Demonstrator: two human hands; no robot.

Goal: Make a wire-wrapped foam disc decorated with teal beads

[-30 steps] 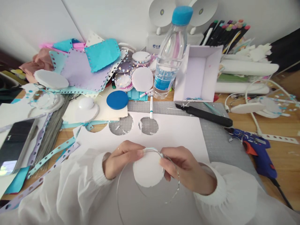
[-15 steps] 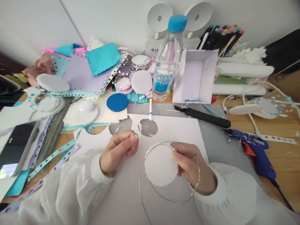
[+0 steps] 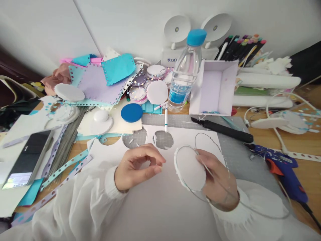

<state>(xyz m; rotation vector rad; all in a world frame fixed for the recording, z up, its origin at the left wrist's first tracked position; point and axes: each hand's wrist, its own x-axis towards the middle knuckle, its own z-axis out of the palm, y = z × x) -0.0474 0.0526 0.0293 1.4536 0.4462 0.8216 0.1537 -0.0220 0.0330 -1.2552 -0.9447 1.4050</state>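
My right hand (image 3: 218,179) grips a white paper disc (image 3: 192,169) by its right edge. Thin grey wire (image 3: 260,214) runs along the disc's rim and loops loosely over the hand and sleeve. A curl of it with small knobs (image 3: 213,137) stands up behind the fingers. My left hand (image 3: 139,167) is left of the disc, apart from it, with thumb and fingers curved and a gap between their tips. Beneath both hands is a large white sheet (image 3: 160,214) with round holes cut near its far edge.
A grey cutting mat (image 3: 253,167) lies under the sheet. A black craft knife (image 3: 223,130) and blue glue gun (image 3: 278,160) lie at right. Behind stand a water bottle (image 3: 187,73) and an open lilac box (image 3: 193,100). A blue lid (image 3: 131,113), marker (image 3: 166,120) and phone (image 3: 28,157) lie left.
My left hand has gone from a closed pinch to parted fingers. My right hand has turned the disc to a tilt, and the wire has swung to the right. The whole view has shifted slightly.
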